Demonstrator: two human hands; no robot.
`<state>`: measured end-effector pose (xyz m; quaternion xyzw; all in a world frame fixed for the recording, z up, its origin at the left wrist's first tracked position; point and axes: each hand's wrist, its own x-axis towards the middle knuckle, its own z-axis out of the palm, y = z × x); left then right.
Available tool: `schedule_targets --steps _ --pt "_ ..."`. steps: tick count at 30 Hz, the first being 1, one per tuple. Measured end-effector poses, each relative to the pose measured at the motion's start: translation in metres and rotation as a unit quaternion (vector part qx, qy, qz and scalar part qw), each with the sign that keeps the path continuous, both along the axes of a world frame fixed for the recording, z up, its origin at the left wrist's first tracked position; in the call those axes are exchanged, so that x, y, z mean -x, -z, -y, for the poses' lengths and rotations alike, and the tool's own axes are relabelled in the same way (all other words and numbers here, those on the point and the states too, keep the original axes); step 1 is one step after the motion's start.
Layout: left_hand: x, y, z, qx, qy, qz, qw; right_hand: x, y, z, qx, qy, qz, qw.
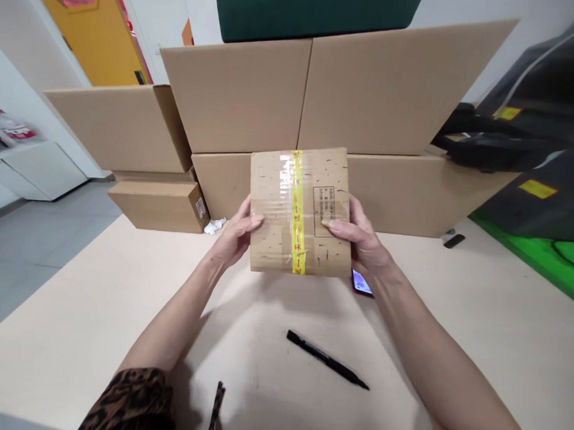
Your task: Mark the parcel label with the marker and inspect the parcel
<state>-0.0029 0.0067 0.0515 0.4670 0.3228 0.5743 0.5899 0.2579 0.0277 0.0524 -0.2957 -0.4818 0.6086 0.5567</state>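
Observation:
I hold a small cardboard parcel [271, 233] above the beige table [79, 319]. Clear tape and a yellow printed strip run down its top face, with a stamped label to the right of the strip. My left hand [235, 235] grips its left side, thumb on top. My right hand [362, 241] grips its right side, thumb resting by the label. A black pen [326, 359] lies on the table below the parcel, between my forearms.
Large cardboard boxes [302, 100] are stacked behind the parcel, smaller ones [157, 205] at the left. A phone [361, 284] lies under my right wrist. A small dark object [454, 240] rests further right. Black equipment [535, 151] stands at the right, a white cabinet [34, 169] far left.

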Motion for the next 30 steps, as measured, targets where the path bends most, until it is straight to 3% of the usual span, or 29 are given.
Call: schedule_targets --steps 7,14,19,30 --pt "0.001 -0.001 -0.004 0.007 -0.041 0.022 0.999 -0.01 -0.002 -0.007 -0.039 -0.032 0.052 0.997" --pt "0.0 -0.008 0.002 -0.06 0.034 -0.043 0.997 -0.016 -0.006 -0.005 -0.049 -0.015 0.064 0.997" --pt "0.005 -0.007 0.001 -0.053 0.054 -0.072 0.995 -0.02 -0.01 -0.004 -0.061 -0.01 0.075 0.995" --pt "0.029 -0.004 -0.004 -0.068 0.077 -0.197 0.975 -0.033 -0.008 -0.004 -0.164 -0.075 0.203 0.962"
